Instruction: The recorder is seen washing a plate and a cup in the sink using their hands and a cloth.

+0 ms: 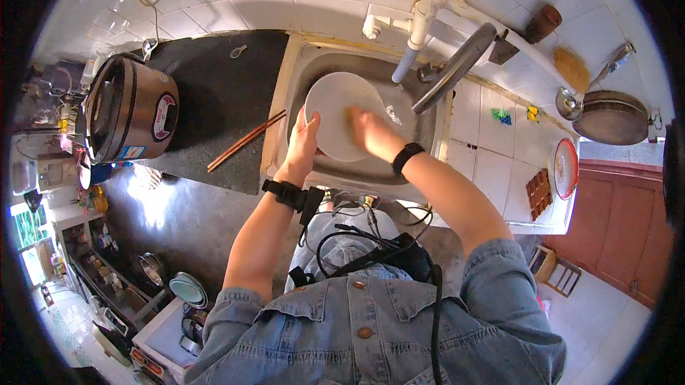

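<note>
A round white dish, a plate or shallow bowl, is held tilted over the stainless-steel sink. My left hand grips its left rim, with the thumb on the near face. Against the inside of the dish is my right hand, blurred, with something yellowish-brown at its fingertips that is too blurred to name. The tap's curved metal spout and a blue-grey hose end reach over the back of the basin. Left of the sink, a pair of wooden chopsticks rests on the black countertop.
A rice cooker stands on the left counter. White pipework runs along the tiled wall. On the right tiled counter lie a brown woven trivet and a red-rimmed plate. A ladle and a pan hang there. Black cables cross my lap.
</note>
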`<state>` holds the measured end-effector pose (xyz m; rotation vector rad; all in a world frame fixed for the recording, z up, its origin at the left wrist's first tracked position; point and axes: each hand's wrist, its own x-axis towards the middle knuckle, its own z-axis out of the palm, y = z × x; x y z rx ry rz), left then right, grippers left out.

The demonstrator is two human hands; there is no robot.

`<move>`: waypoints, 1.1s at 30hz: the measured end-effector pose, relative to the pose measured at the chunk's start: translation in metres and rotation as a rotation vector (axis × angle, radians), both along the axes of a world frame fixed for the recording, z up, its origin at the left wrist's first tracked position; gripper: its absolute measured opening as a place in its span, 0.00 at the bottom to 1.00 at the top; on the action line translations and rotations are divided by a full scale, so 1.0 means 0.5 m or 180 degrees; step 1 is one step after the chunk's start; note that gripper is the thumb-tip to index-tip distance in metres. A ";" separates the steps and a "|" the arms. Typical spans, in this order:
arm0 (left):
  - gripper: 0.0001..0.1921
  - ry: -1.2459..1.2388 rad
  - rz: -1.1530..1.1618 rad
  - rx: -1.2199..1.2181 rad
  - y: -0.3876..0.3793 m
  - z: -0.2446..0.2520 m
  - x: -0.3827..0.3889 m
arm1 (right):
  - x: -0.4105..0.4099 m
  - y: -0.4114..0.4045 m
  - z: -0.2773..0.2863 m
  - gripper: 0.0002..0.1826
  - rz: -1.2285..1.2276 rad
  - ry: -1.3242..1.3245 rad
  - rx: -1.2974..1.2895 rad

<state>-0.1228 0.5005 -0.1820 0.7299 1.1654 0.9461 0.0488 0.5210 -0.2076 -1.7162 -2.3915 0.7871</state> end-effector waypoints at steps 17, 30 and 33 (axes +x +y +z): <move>0.25 0.1364 -0.0217 0.0943 0.004 0.033 -0.003 | 0.003 0.043 0.024 0.09 0.0105 0.0229 0.1585; 0.28 0.1233 0.0181 0.1269 0.028 -0.071 -0.009 | -0.018 -0.047 0.046 0.16 0.0253 0.1747 -0.0578; 0.28 0.0537 -0.0208 0.0504 0.012 -0.031 0.013 | 0.070 -0.068 0.034 0.14 0.0368 0.0602 -0.0073</move>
